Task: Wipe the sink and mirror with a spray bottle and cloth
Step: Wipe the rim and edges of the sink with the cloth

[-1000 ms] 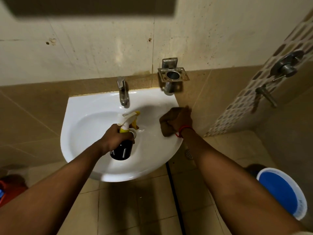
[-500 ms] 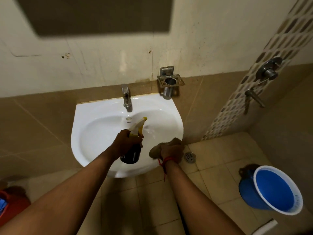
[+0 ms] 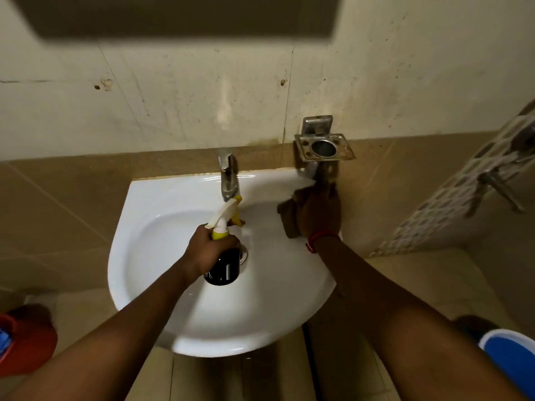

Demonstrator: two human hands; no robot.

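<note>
Wrapped fingers of the left hand (image 3: 210, 250) are closed around the neck of the spray bottle (image 3: 223, 264), which is held over the middle of the sink (image 3: 162, 227), just above the drain, with its nozzle aimed toward the tap (image 3: 227, 178). The cloth (image 3: 291, 215) is pressed flat against the sink's right rear rim by the right hand (image 3: 318, 211), whose palm and fingers are laid over it, just below the wall-mounted holder (image 3: 324, 147). The lower edge of the mirror (image 3: 185, 15) is seen along the top of the head view.

The bottle is judged rigid and moderately light, possibly slick if wet; the neck below the trigger is the sensible place to hold it. The cloth is soft and limp, so it should be bunched under the palm rather than pinched at a corner.

Compared with half a second before, the right hand and cloth have been moved from the front right rim to the back right corner, while the bottle has been kept over the basin. The blue bucket (image 3: 512, 363) now sits largely out of frame.
</note>
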